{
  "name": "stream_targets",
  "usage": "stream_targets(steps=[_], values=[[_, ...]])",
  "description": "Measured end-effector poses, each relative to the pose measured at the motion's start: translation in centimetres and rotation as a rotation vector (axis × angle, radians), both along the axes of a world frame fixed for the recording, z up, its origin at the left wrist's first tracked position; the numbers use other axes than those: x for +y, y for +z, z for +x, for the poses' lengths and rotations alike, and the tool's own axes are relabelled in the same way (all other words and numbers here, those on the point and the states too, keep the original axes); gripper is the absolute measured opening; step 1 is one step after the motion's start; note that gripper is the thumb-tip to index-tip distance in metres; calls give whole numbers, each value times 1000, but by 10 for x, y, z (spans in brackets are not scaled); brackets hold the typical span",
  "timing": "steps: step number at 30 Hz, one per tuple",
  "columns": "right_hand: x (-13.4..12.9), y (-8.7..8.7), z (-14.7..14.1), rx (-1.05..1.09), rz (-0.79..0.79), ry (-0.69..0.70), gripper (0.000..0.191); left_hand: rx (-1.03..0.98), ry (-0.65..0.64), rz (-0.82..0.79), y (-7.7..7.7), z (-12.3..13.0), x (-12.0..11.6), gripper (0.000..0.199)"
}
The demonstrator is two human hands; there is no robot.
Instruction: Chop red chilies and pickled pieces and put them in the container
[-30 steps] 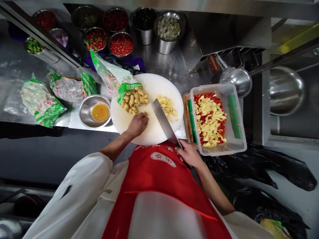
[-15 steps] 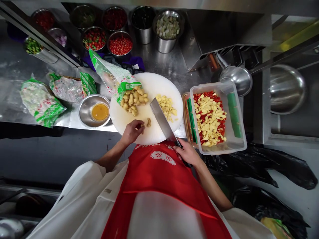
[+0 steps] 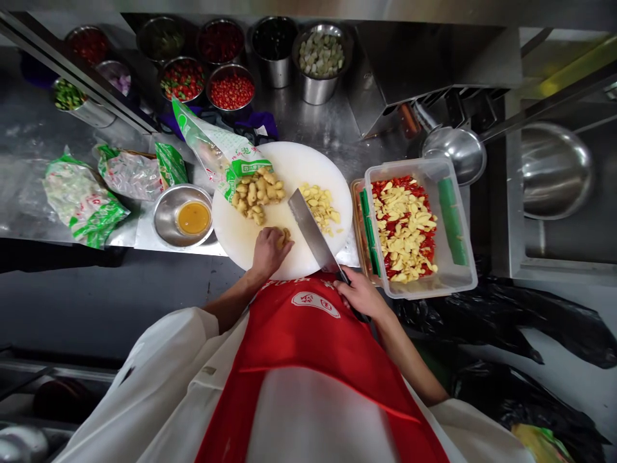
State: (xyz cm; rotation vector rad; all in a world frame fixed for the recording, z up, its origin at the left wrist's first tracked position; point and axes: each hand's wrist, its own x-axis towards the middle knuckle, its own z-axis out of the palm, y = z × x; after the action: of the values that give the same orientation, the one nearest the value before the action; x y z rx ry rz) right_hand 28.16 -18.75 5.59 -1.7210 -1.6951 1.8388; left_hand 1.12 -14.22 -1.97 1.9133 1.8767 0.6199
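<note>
My right hand (image 3: pixel 359 292) is closed round the black handle of a cleaver (image 3: pixel 313 235). Its blade rests over the round white cutting board (image 3: pixel 226 241), pointing away and to the left. At the board's near side my left hand (image 3: pixel 270 253) has its fingers curled on a piece of ginger (image 3: pixel 284 236), which they partly cover. Behind that hand a heap of whole ginger (image 3: pixel 260 191) spills from a green and white bag (image 3: pixel 241 157). Sliced ginger (image 3: pixel 321 204) lies to the right of the blade.
Right of the board stands a clear plastic tub (image 3: pixel 456 276) with ginger slices over red chillies. A steel bowl (image 3: pixel 166 222) of amber liquid sits at the left, near two plastic bags (image 3: pixel 84 199). Several steel pots (image 3: pixel 318 90) of ingredients line the back.
My left hand has moved right and slightly away, onto the ginger piece that lay beside it. The cleaver and my right hand have stayed nearly still.
</note>
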Motion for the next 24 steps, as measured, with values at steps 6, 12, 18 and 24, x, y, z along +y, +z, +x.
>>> stream_targets(steps=[6, 12, 18, 24], values=[[1, 6, -3, -63, 34, 31, 28, -81, -363, 50, -16, 0, 10, 13], [0, 25, -10, -177, 136, 121, 36, -80, -542, 28, -4, -20, 26, 24], [-6, 55, -12, -211, 212, 249, 39, -71, -677, 7, 1, -12, 34, 27], [-6, 67, -15, -309, 176, 390, 43, -70, -701, -64, 6, -12, 40, 29]])
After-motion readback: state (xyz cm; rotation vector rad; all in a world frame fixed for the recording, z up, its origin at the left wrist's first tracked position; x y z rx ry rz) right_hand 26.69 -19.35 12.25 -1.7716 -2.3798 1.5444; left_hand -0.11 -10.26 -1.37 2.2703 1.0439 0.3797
